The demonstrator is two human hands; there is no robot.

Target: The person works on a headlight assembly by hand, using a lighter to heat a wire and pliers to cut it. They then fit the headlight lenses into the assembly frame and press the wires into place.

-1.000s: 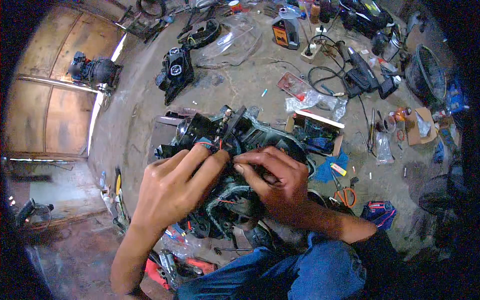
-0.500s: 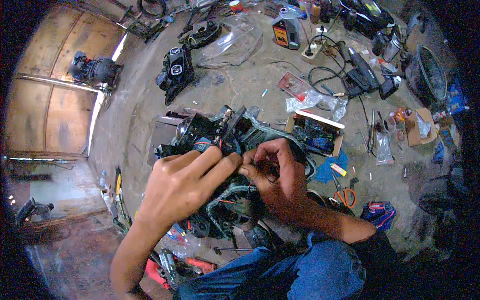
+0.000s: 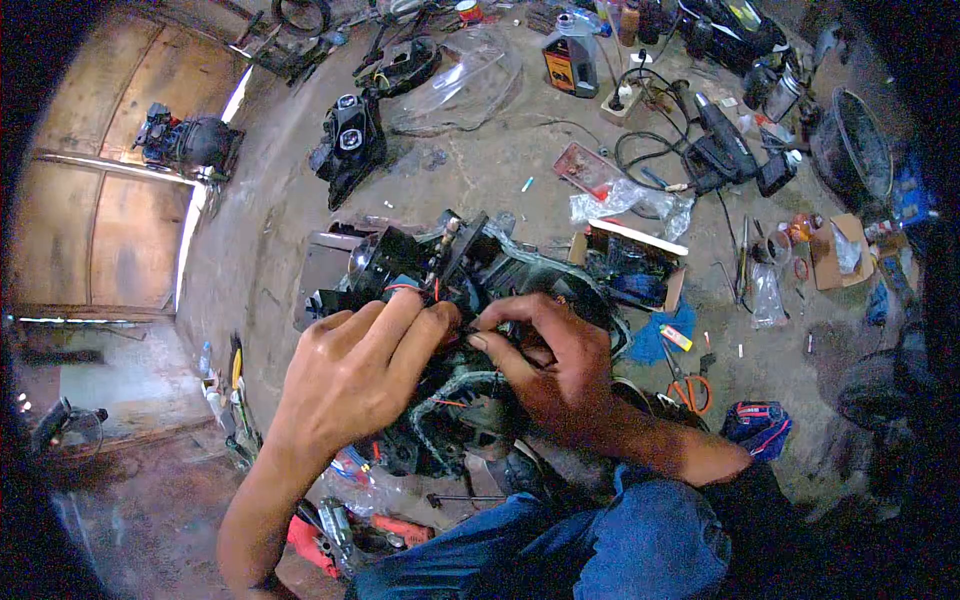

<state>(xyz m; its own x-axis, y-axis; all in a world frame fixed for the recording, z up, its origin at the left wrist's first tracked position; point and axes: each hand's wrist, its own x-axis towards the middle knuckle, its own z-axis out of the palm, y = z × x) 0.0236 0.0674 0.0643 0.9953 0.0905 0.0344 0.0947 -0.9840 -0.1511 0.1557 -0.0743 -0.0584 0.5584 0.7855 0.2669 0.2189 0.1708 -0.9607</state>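
Observation:
In front of me lies a dark plastic housing (image 3: 545,262), like a motorcycle headlight, with grey sealant along its rim. My left hand (image 3: 355,370) reaches over its left part, thumb and fingers pinched together beside a thin red wire (image 3: 437,289) that runs to the fingertips. My right hand (image 3: 560,350) is just right of it, fingers curled and thumb close to the index fingertip; whatever sits between them is too small to make out. A round dark part with a sealant edge (image 3: 465,385) shows below the hands.
Beyond the housing are a lamp unit with two lenses (image 3: 350,137), a dark bottle (image 3: 570,65), a power strip (image 3: 622,100) and a heat gun (image 3: 725,140). On the right lie orange-handled scissors (image 3: 692,392), a blue cloth (image 3: 655,340) and an open cardboard box (image 3: 675,288).
My left fingertips have drawn a little left and away from the right ones, leaving a gap between the hands. The right thumb and index tip have moved slightly left.

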